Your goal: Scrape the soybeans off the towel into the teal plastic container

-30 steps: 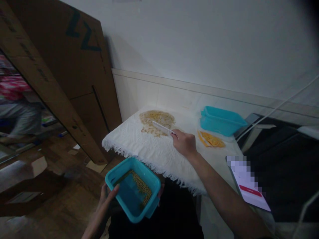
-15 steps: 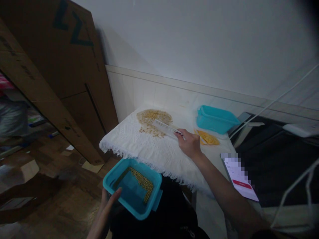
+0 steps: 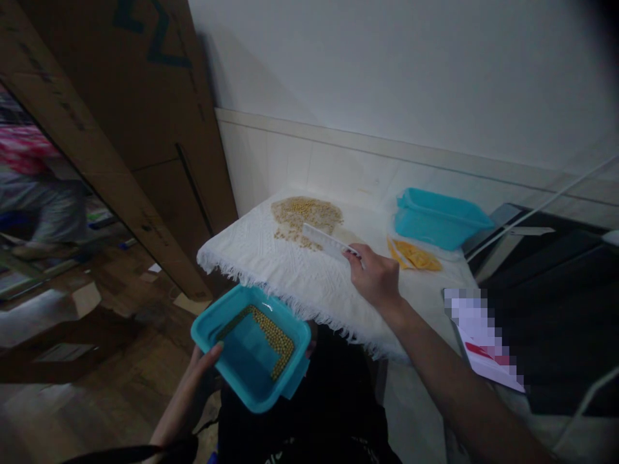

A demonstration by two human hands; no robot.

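Note:
My left hand [image 3: 193, 386] grips a teal plastic tub [image 3: 251, 348] from below, holding it under the near edge of the table; a row of yellow beans lies along one side of its bottom. My right hand [image 3: 374, 277] is closed on a white ruler [image 3: 331, 240] whose far end rests against a pile of beans [image 3: 304, 216] spread on a white fringed cloth [image 3: 290, 277].
A second teal tub [image 3: 438, 219] stands at the back right, with yellow pieces [image 3: 416, 258] in front of it. A white paper [image 3: 483, 348] lies on the right. A large cardboard panel [image 3: 126, 129] leans at the left. White cables cross at the right.
The ruler has been drawn back a little from the bean pile toward me. The teal tub has shifted slightly left and stays below the table edge.

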